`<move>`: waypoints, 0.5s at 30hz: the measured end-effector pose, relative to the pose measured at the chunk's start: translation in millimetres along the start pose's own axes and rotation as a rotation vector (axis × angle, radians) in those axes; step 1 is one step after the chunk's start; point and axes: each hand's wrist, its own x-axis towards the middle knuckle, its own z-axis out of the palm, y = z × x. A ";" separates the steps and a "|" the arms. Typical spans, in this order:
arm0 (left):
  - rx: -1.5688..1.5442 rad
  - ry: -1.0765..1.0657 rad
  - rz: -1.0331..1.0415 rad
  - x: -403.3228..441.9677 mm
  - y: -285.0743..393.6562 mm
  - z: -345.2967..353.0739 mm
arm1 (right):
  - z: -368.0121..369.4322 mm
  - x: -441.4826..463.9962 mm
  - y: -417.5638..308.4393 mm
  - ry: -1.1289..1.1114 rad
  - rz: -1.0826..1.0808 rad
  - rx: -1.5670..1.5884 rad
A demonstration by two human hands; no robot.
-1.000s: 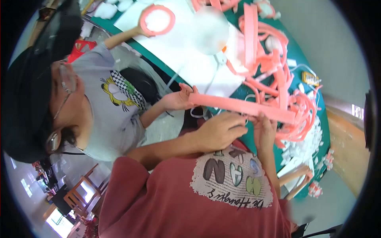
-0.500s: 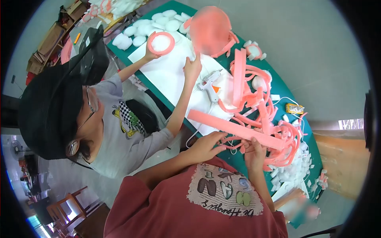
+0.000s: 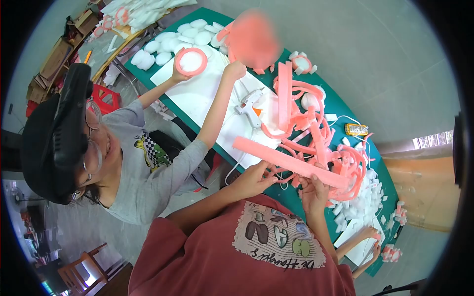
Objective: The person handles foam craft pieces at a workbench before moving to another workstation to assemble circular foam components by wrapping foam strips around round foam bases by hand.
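Observation:
A long, flat pink foam strip point(image 3: 289, 162) lies slantwise in front of my chest, above a tangle of thinner pink foam strips point(image 3: 348, 165). My right hand point(image 3: 313, 193) grips its lower edge toward the right end, thumb and fingers closed on it. By the strip's left half is my left hand point(image 3: 253, 180), its thumb and fingers apart and the fingertips close to the lower edge. Pink foam shows between those fingers; whether they touch it I cannot tell.
Across the green table point(image 3: 173, 104), a co-worker in grey holds a pink ring with a white centre point(image 3: 191, 61). A glue gun point(image 3: 249, 106) rests on white sheets. White foam discs point(image 3: 165, 42), white foam bits point(image 3: 356, 200) and a yellow power strip point(image 3: 356, 129) lie around. Another person's hands point(image 3: 370, 234) work at lower right.
My left hand's fingers have drawn in and moved slightly left and up, nearer the strip. The co-worker's free hand has closed up. My view has shifted slightly.

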 end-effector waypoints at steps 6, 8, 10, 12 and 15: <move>0.007 0.022 0.023 -2.6 2.8 1.5 | -2.6 -4.7 1.0 0.010 -0.013 0.005; 0.031 -0.001 0.032 -3.1 5.5 -0.6 | -3.2 -5.6 1.0 0.026 -0.031 -0.018; 0.091 -0.067 0.044 -2.4 13.1 -5.1 | -7.0 -4.4 -3.5 0.034 -0.053 0.001; 0.147 -0.133 0.052 -1.2 14.4 -7.2 | -12.3 -2.4 -9.8 0.044 -0.071 0.018; 0.146 -0.201 0.150 8.5 4.2 -0.7 | -18.0 -2.2 -20.3 0.083 -0.129 0.114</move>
